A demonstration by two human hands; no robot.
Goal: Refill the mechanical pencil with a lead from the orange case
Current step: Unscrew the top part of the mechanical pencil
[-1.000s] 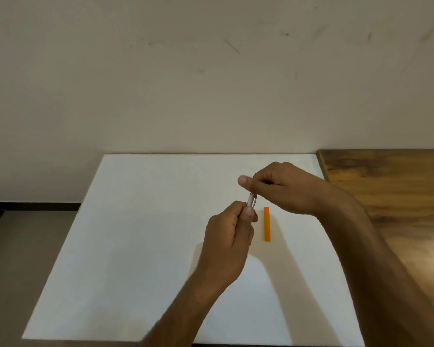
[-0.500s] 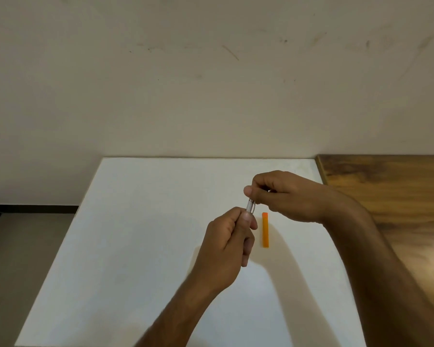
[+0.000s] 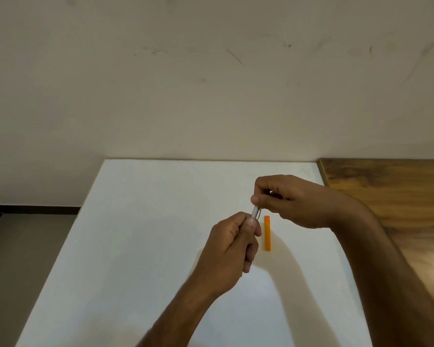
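Above the white table (image 3: 140,246), the left hand (image 3: 232,251) fists the mechanical pencil (image 3: 256,213), the right hand (image 3: 292,200) pinches its top, and the orange case (image 3: 267,233) lies at the fist's 3 o'clock.

A white tabletop (image 3: 140,246) is sitting pushed up against a cream wall (image 3: 211,96) that is showing dark scuffs and scratches. A brown wooden surface (image 3: 396,191) is butting against the tabletop's right edge, catching warm light near its lower end. To the left, grey floor (image 3: 23,259) is lying below a dark skirting strip (image 3: 33,209).
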